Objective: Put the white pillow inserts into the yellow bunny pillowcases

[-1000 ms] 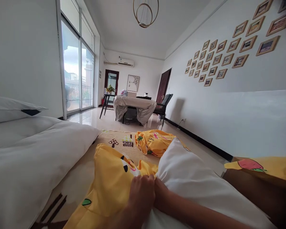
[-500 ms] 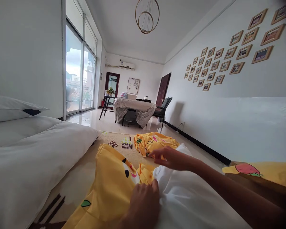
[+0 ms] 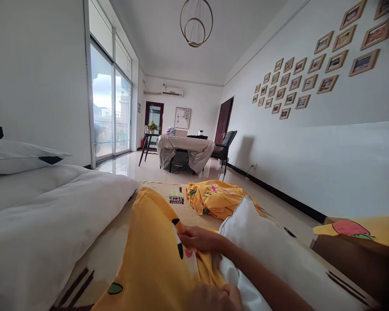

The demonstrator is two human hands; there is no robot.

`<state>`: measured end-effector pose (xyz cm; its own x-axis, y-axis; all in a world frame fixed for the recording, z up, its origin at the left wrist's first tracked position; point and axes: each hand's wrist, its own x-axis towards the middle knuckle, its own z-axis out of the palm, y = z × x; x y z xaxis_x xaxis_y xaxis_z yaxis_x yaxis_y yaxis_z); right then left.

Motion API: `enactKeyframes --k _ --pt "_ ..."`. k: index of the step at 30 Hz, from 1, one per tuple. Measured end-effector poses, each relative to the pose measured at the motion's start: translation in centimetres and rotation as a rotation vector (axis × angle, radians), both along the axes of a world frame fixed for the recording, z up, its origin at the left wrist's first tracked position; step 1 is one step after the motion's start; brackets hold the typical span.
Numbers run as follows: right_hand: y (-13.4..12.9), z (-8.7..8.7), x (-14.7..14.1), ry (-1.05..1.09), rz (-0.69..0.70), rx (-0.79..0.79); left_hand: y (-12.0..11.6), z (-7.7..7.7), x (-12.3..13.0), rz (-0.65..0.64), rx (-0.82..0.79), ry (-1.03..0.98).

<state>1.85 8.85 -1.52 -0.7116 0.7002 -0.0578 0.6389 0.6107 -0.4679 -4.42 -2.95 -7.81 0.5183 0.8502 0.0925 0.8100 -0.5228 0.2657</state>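
A yellow cartoon-print pillowcase lies bunched in front of me, with its gathered edge against a white pillow. My right hand reaches across from the right and pinches the pillowcase near the printed face, its fingers closed on the cloth. At the bottom of the view my left hand is curled into a fist around the pillowcase's gathered edge, partly cut off and a little blurred. How much of the pillow is inside the pillowcase is hidden by the cloth and my arm.
Another crumpled yellow printed cloth lies beyond on the patterned beige bedding. White bedding fills the left side. A yellow cloth is at the right edge. Farther off stand a covered table and a black chair.
My right hand has come from above the pillow left and down onto the pillowcase and closed on it. My left hand has moved lower. The pillow's corner now stands exposed.
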Motion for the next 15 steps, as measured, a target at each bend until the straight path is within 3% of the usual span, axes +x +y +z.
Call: enactKeyframes --k 3,6,8,12,13,15 --pt "0.3 -1.4 1.0 0.098 0.005 -0.070 0.8 -1.2 0.0 -0.012 -0.016 -0.035" --pt "0.6 -1.9 2.3 0.213 -0.033 -0.122 0.8 -0.4 -0.5 -0.018 -0.060 -0.024" --pt "0.4 -1.9 2.8 0.305 -0.078 -0.146 0.3 1.8 -1.0 -0.027 -0.117 0.051" --pt "-0.4 -1.7 3.3 0.513 -0.219 -0.145 -0.9 8.2 -3.6 -0.077 -0.203 0.227" --pt "-0.6 -1.6 3.3 0.561 -0.249 -0.133 -0.8 9.5 -4.7 -0.087 -0.128 0.161" --pt "-1.0 -1.2 3.5 0.643 -0.288 -0.113 -0.1 11.1 -7.6 0.065 0.060 -0.105"
